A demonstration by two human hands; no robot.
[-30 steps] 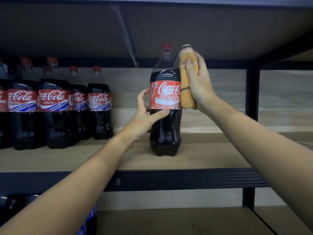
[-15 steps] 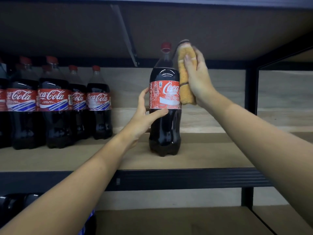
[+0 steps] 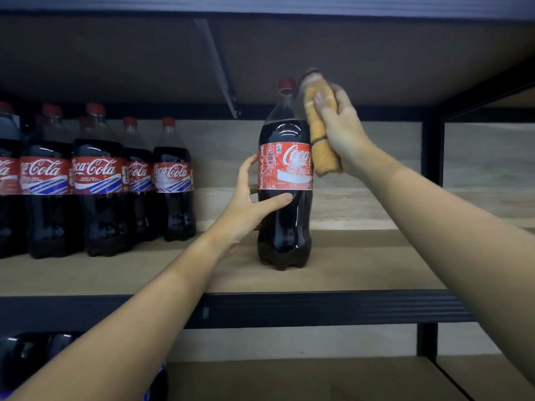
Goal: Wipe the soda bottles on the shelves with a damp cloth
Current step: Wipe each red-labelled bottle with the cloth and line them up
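Note:
A large cola bottle (image 3: 285,221) with a red label and red cap stands upright alone on the middle of the shelf (image 3: 362,273). My left hand (image 3: 252,206) grips its waist from the left, thumb across the front just below the label. My right hand (image 3: 341,131) holds a folded yellow cloth (image 3: 321,134) against the bottle's right shoulder and upper label; the cloth is slightly blurred.
Several more cola bottles (image 3: 98,180) stand in rows at the left of the same shelf. A black upright post (image 3: 431,157) bounds the shelf on the right. The shelf above hangs close over the bottle cap. Dark bottles (image 3: 26,354) sit on the lower shelf at the bottom left.
The bottle has turned under my left hand, its label now showing the "recycle me" edge. My right hand and the cloth slid a little up along the bottle's right side.

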